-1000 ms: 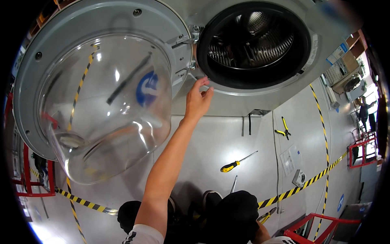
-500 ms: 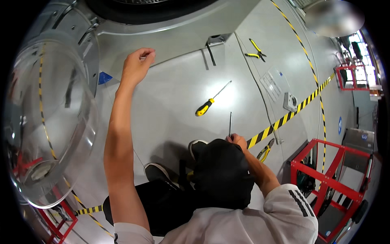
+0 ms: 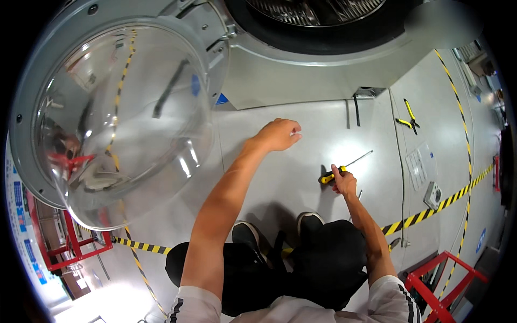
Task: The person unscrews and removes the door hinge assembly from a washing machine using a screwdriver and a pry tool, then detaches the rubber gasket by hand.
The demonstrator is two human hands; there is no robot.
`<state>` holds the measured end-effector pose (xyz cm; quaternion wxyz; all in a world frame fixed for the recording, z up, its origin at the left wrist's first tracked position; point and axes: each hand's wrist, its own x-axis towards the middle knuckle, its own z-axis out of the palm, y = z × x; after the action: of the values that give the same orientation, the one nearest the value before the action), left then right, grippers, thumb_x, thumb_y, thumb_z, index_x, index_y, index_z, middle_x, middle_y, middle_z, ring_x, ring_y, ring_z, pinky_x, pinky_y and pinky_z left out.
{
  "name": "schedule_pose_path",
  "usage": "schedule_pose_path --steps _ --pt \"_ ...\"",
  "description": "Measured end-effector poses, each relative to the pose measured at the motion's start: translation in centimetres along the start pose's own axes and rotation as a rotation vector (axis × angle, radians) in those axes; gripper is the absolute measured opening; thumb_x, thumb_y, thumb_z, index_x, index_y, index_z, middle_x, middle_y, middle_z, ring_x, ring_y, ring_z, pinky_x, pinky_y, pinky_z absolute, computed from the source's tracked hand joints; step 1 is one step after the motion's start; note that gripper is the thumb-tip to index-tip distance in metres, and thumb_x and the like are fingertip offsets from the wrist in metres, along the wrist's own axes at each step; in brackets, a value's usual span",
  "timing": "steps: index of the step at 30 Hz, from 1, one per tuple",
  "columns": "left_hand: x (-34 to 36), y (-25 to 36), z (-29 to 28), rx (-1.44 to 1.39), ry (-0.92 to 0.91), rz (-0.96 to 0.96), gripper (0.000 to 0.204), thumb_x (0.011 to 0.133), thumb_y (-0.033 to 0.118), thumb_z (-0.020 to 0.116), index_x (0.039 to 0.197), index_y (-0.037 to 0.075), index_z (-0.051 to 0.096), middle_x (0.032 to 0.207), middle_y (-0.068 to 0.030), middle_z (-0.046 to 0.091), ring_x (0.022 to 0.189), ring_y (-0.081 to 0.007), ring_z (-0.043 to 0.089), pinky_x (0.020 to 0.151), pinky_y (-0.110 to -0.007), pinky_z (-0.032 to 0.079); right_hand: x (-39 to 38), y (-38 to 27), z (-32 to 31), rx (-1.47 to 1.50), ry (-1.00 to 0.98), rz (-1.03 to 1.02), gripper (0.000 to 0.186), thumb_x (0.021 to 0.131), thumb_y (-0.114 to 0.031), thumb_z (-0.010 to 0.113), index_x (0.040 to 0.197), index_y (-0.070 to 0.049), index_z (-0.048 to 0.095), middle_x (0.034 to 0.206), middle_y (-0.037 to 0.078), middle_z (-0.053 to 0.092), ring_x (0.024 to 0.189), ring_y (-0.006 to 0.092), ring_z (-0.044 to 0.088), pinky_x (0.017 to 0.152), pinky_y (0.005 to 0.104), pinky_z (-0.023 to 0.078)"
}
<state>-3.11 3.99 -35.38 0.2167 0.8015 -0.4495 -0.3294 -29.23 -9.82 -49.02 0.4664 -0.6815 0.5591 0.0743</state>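
Note:
My left hand is above the floor in front of the washing machine, fingers curled around something small and pale that I cannot make out. My right hand grips the handle of a yellow-and-black screwdriver, its shaft pointing up to the right near the floor. A thin metal rod is partly hidden behind that arm. The machine's grey round door with its clear bowl stands open at the left, and the dark rubber seal rings the drum opening at the top.
Yellow-handled pliers, a clear bag with a paper and a small metal part lie on the floor at the right, near striped floor tape. Red metal frames stand at the lower right and left. My knees are at the bottom.
My left hand has come down from the door hinge area. My right hand has moved from the metal rod to the screwdriver and taken hold of it. The view has shifted.

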Motion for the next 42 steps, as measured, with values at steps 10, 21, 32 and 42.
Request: schedule_pose_path --steps 10,21,32,42 --pt "-0.6 -1.4 1.5 -0.028 -0.045 -0.066 0.032 0.089 0.026 0.057 0.111 0.003 0.062 0.108 -0.0164 0.065 0.098 -0.032 0.062 0.085 -0.038 0.049 0.3 1.0 -0.6 0.192 -0.122 0.172 0.048 0.084 -0.037 0.06 0.073 0.01 0.063 0.058 0.014 0.063 0.047 0.0202 0.063 0.044 0.0301 0.055" --pt "0.2 1.1 2.6 -0.733 -0.019 -0.039 0.038 0.091 0.035 0.058 0.106 0.0 0.064 0.098 -0.0113 0.068 0.085 -0.0162 0.063 0.076 -0.03 0.049 -7.3 -4.9 0.7 0.202 -0.194 -0.584 0.025 0.083 -0.02 0.063 0.083 0.004 0.058 0.063 0.01 0.059 0.053 0.0123 0.053 0.053 0.0293 0.045" --pt "-2.6 5.2 -5.1 -1.15 0.534 0.086 0.035 0.095 0.03 0.051 0.108 -0.001 0.061 0.07 -0.0058 0.063 0.054 -0.0069 0.044 0.053 -0.02 0.038 -10.3 -15.9 -1.9 0.438 -0.476 -0.775 0.03 0.089 -0.027 0.059 0.098 0.001 0.054 0.068 0.005 0.057 0.052 0.0116 0.052 0.048 0.0263 0.042" --pt "-3.0 5.5 -8.6 -1.392 0.612 0.16 0.039 0.095 0.029 0.052 0.112 -0.005 0.058 0.066 -0.0047 0.056 0.052 -0.007 0.04 0.05 -0.021 0.036 -14.2 -21.9 -3.8 0.8 -1.119 -0.38 0.05 0.096 -0.04 0.038 0.128 -0.002 0.042 0.077 0.012 0.059 0.042 0.0122 0.04 0.041 0.023 0.029"
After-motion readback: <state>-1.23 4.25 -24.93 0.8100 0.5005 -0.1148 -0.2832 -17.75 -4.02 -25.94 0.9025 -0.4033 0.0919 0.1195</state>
